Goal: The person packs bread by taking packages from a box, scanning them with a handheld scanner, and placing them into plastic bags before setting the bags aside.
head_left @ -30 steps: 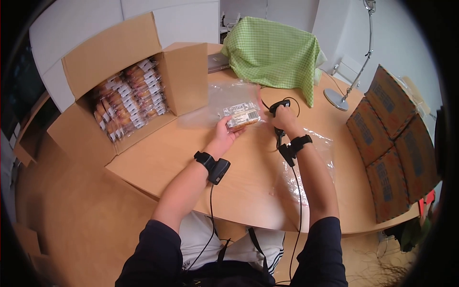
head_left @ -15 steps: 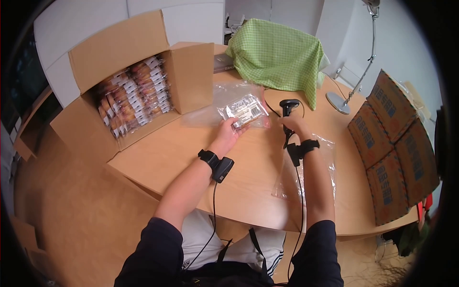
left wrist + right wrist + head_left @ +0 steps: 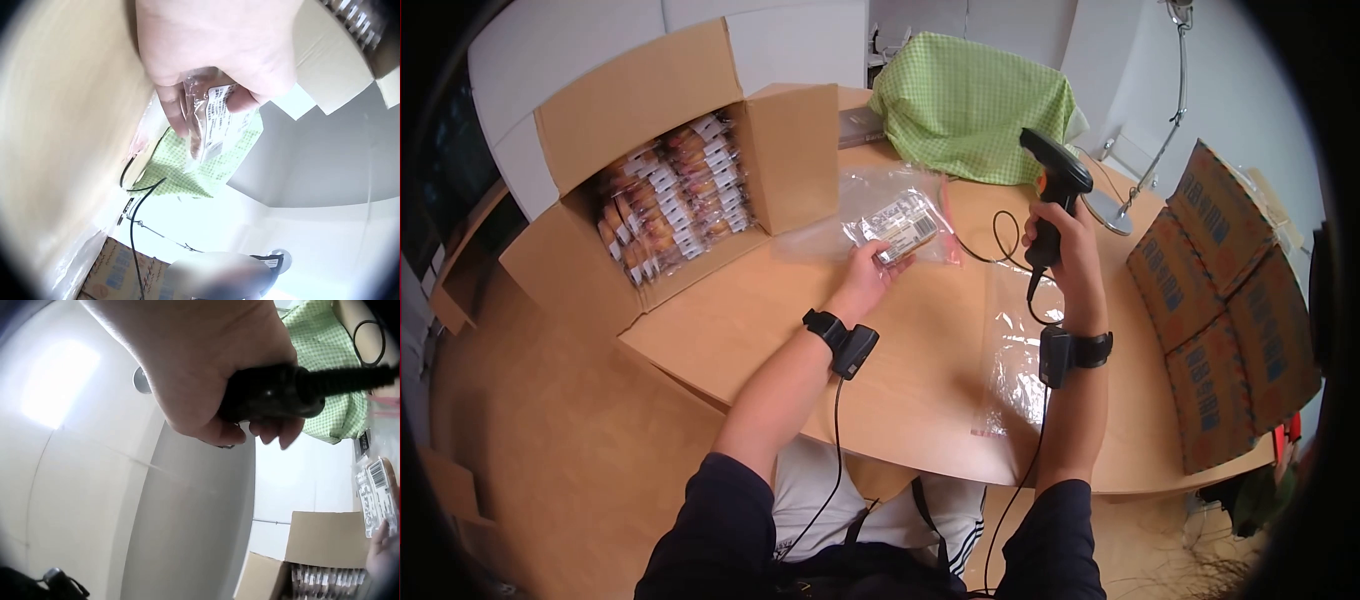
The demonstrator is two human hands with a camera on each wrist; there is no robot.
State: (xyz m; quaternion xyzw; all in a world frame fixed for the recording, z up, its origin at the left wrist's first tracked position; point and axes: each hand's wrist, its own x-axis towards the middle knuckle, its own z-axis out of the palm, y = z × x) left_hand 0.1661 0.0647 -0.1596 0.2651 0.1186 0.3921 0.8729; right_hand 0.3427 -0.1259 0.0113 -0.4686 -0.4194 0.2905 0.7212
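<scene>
My left hand (image 3: 867, 282) pinches a clear-wrapped bread pack (image 3: 907, 228) between thumb and fingers, its white barcode label facing up. Brown bread shows through the wrapper of the same pack (image 3: 199, 115) in the left wrist view. Raised above the table at the right, my right hand (image 3: 1070, 255) grips the handle of a black barcode scanner (image 3: 1062, 165), whose head stands up above the fist. The right wrist view shows the scanner's handle (image 3: 269, 392) and its coiled cable end, with fingers wrapped around it.
An open cardboard box (image 3: 790, 165) at the left holds rows of wrapped bread packs (image 3: 690, 190). Clear plastic bags lie behind the left hand and on the table (image 3: 880, 400) by the right forearm. A green checked cloth (image 3: 975, 105), lamp base (image 3: 1112, 212) and printed cartons (image 3: 1200, 300) stand around.
My right hand has lifted the barcode scanner off the table, up and to the right, bringing it upright. My left hand keeps holding the bread pack in nearly the same place.
</scene>
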